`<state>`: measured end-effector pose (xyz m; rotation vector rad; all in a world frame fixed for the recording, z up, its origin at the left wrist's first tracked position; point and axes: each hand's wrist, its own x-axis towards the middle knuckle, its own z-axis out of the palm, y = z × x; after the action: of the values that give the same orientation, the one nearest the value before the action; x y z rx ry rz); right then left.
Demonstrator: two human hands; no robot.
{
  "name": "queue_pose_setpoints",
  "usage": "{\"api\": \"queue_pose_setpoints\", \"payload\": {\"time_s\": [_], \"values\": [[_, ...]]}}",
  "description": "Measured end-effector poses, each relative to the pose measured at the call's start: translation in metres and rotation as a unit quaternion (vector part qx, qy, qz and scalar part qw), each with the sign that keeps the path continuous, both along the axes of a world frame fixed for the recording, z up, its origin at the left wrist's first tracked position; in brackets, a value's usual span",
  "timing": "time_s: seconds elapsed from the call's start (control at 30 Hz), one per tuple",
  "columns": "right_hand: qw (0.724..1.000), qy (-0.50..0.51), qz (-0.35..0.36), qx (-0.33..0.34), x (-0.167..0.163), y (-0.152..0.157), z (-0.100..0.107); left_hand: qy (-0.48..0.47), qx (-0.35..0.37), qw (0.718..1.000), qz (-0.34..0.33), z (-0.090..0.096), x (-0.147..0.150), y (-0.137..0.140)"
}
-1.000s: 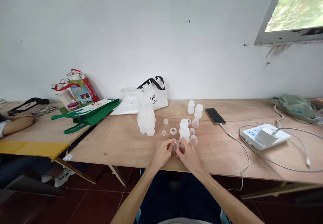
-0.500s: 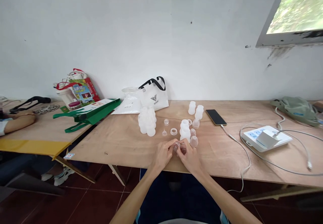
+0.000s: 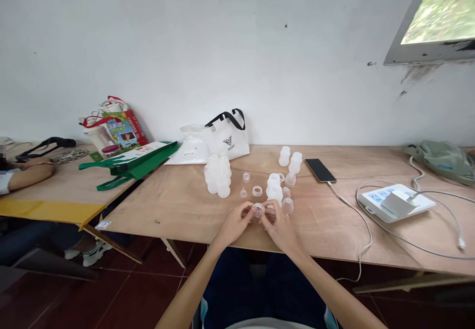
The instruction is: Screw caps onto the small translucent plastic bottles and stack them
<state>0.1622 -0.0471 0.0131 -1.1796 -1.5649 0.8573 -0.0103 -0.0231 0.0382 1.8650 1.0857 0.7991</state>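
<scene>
Between my fingertips, close to the table's front edge, is a clear plastic bottle ring [image 3: 259, 208]. My left hand [image 3: 237, 219] pinches its left side and my right hand [image 3: 275, 221] grips the right side. Just beyond them lie a loose clear ring [image 3: 257, 191], a bottle nipple [image 3: 243, 193] standing upright and another small clear part [image 3: 246, 176]. Frosted white bottles [image 3: 274, 186] stand right behind my right hand, partly covered by it. Clear domed caps [image 3: 287, 206] sit beside these bottles. Whether a nipple is inside the held ring is unclear.
Several white bottles [image 3: 217, 174] are grouped at left, near a white bag [image 3: 237, 143]. A phone [image 3: 320, 170] on a cable and a power strip [image 3: 395, 203] lie to the right. A green bag [image 3: 148, 163] bridges toward the neighbouring table, where a person's arm [image 3: 33, 175] rests.
The ring in my hands has turned so that its round opening now faces up more. My fingers have shifted around its sides. The whole view has moved slightly.
</scene>
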Motion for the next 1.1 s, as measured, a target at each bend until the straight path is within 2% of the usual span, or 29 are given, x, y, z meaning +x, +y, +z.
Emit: {"api": "queue_pose_setpoints", "payload": {"time_s": [0.2,0.37,0.47,0.6,0.8,1.1], "values": [[0.996,-0.079,-0.026,0.043,-0.001,0.002,-0.007,0.073,0.031,0.997,0.005,0.001,-0.002,-0.001],[0.986,-0.148,-0.016,0.075,0.000,0.001,-0.011,0.182,0.075,0.979,0.054,0.001,0.003,-0.004],[0.982,-0.169,-0.028,0.077,0.001,0.002,-0.013,0.216,0.079,0.971,0.063,0.000,0.008,-0.001],[0.986,-0.150,-0.041,0.065,0.003,0.005,-0.016,0.201,0.071,0.976,0.055,0.002,0.008,0.003],[0.995,-0.075,-0.024,0.054,0.003,0.007,-0.013,0.158,0.038,0.986,0.023,0.005,0.004,0.006],[0.997,-0.069,-0.009,0.045,0.002,0.008,-0.014,0.184,0.078,0.977,0.074,0.001,0.010,0.004]]}}
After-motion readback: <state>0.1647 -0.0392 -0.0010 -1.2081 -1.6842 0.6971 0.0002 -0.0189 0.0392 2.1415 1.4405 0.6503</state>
